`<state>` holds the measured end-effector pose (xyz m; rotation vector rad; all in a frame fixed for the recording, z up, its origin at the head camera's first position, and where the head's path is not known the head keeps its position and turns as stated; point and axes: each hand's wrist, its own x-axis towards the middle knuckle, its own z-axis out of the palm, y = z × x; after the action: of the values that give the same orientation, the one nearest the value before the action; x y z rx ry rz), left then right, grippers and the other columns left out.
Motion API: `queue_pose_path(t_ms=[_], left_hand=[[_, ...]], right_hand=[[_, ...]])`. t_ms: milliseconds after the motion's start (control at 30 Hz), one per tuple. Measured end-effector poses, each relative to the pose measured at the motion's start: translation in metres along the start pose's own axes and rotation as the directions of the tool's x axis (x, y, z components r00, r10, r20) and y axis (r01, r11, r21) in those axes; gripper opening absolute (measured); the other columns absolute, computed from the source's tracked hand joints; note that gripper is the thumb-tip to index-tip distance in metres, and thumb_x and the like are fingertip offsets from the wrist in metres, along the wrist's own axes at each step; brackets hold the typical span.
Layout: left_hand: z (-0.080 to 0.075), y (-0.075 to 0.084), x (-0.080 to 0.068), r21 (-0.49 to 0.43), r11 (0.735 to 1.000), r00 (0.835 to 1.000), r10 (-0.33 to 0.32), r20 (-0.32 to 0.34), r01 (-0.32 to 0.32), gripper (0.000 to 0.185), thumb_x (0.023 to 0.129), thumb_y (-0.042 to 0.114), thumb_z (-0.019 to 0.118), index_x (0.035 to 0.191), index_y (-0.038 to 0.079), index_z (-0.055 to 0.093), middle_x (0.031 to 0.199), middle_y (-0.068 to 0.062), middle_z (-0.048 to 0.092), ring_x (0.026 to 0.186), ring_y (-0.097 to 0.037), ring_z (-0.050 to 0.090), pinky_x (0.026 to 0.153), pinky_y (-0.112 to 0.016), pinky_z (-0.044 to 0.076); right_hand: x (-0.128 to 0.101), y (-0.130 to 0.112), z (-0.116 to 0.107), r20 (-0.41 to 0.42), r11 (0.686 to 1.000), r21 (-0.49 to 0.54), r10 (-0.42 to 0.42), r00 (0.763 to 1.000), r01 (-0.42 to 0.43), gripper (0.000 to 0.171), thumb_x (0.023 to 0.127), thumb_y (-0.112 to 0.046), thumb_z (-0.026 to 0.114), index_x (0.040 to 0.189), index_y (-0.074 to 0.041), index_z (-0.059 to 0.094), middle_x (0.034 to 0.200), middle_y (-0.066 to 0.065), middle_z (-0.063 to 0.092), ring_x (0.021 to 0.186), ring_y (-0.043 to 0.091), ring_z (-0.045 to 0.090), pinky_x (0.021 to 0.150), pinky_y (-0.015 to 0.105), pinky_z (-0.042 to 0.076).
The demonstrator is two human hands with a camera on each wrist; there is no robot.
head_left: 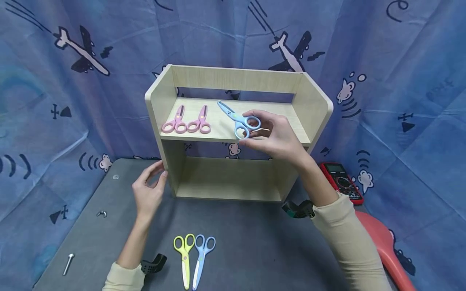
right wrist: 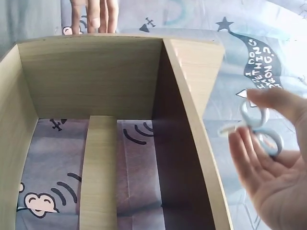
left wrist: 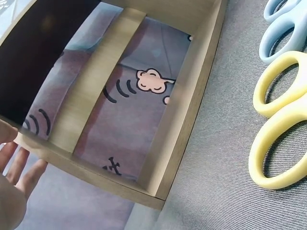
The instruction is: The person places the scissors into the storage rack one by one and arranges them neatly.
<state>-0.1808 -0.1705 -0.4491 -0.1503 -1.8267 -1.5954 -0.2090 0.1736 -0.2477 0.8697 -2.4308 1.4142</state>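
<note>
My right hand [head_left: 276, 133] pinches light blue scissors [head_left: 228, 111] by their handles, just over the front of the upper board of a pale wooden shelf [head_left: 236, 78]. Their blades point up and to the left. On that board, to the left, lie two pairs of pink scissors [head_left: 178, 118] side by side, handles toward the front. My left hand [head_left: 149, 192] touches the outside of the shelf's left panel with its fingertips; in the left wrist view the fingers [left wrist: 32, 175] lie against the panel's edge. Yellow scissors [head_left: 185, 264] and another blue pair [head_left: 199, 262] lie on the table in front.
A red multimeter [head_left: 342, 182] lies right of the shelf, with a red curved object [head_left: 378, 232] nearer. Along the table's left side are a bolt [head_left: 68, 264], a wing nut [head_left: 102, 213] and a small round disc [head_left: 115, 177]. A patterned blue curtain [head_left: 225, 36] hangs behind.
</note>
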Motion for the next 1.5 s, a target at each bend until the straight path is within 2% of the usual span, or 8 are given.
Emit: queue_pose_path(t_ms=[167,400,667,900,1033,1233,1500], left_hand=[[0.0,-0.001,0.001,-0.019,1.0,1.0,0.003,-0.005,-0.003,0.034,0.097,-0.01,0.074,0.13,-0.002,0.076,0.126,-0.028,0.076,0.111,0.004,0.074,0.092,-0.011,0.061],[0.0,0.0,0.001,-0.012,1.0,1.0,0.006,-0.009,-0.006,0.033,0.097,-0.009,0.074,0.13,-0.002,0.076,0.125,-0.028,0.077,0.11,0.005,0.073,0.092,-0.01,0.06],[0.0,0.0,0.0,-0.003,1.0,1.0,0.004,-0.011,-0.004,0.033,0.098,-0.008,0.074,0.13,-0.002,0.076,0.125,-0.028,0.077,0.11,0.006,0.073,0.092,-0.009,0.06],[-0.001,0.0,0.0,-0.015,1.0,1.0,-0.008,-0.003,0.008,0.033,0.097,-0.008,0.074,0.13,-0.001,0.076,0.126,-0.027,0.077,0.11,0.005,0.073,0.093,-0.01,0.06],[0.0,0.0,0.001,-0.008,1.0,1.0,-0.005,0.001,0.005,0.034,0.098,-0.008,0.074,0.131,-0.001,0.076,0.126,-0.028,0.077,0.11,0.005,0.073,0.093,-0.009,0.06],[0.0,0.0,0.0,0.005,1.0,1.0,-0.007,0.003,0.007,0.034,0.098,-0.007,0.074,0.131,-0.001,0.076,0.125,-0.027,0.077,0.11,0.005,0.073,0.092,-0.009,0.059],[0.0,0.002,0.001,0.01,1.0,1.0,-0.011,-0.003,0.011,0.034,0.098,-0.007,0.074,0.131,-0.002,0.075,0.126,-0.028,0.076,0.11,0.005,0.073,0.092,-0.009,0.06]], right_hand=[[0.023,0.001,0.01,-0.045,0.997,-0.074,0.032,0.998,-0.035,0.057,0.081,-0.01,0.095,0.132,-0.002,0.07,0.107,0.017,0.076,0.089,0.017,0.076,0.081,0.016,0.064],[0.044,0.007,0.022,-0.018,0.987,-0.128,0.096,0.995,-0.098,0.055,0.082,-0.013,0.094,0.13,-0.001,0.071,0.107,0.014,0.075,0.089,0.022,0.077,0.076,0.016,0.061],[0.057,0.016,0.033,-0.009,0.979,-0.139,0.151,0.988,-0.151,0.051,0.081,-0.015,0.094,0.125,-0.002,0.074,0.102,0.008,0.074,0.083,0.012,0.073,0.071,0.015,0.058],[0.059,0.016,0.036,-0.017,0.961,-0.227,0.159,0.987,-0.158,0.054,0.082,-0.024,0.095,0.125,-0.001,0.073,0.102,0.009,0.073,0.086,0.019,0.07,0.07,0.019,0.055],[0.058,0.013,0.037,-0.018,0.944,-0.276,0.186,0.982,-0.184,0.058,0.083,-0.032,0.095,0.127,-0.001,0.071,0.101,0.009,0.07,0.086,0.02,0.063,0.071,0.024,0.051],[0.058,0.009,0.038,0.007,0.928,-0.301,0.232,0.973,-0.219,0.057,0.086,-0.036,0.093,0.123,-0.001,0.068,0.102,0.009,0.066,0.088,0.021,0.059,0.073,0.028,0.049],[0.059,0.004,0.039,0.027,0.917,-0.322,0.258,0.966,-0.236,0.058,0.088,-0.038,0.09,0.125,0.0,0.067,0.107,0.011,0.067,0.092,0.023,0.059,0.077,0.03,0.049]])
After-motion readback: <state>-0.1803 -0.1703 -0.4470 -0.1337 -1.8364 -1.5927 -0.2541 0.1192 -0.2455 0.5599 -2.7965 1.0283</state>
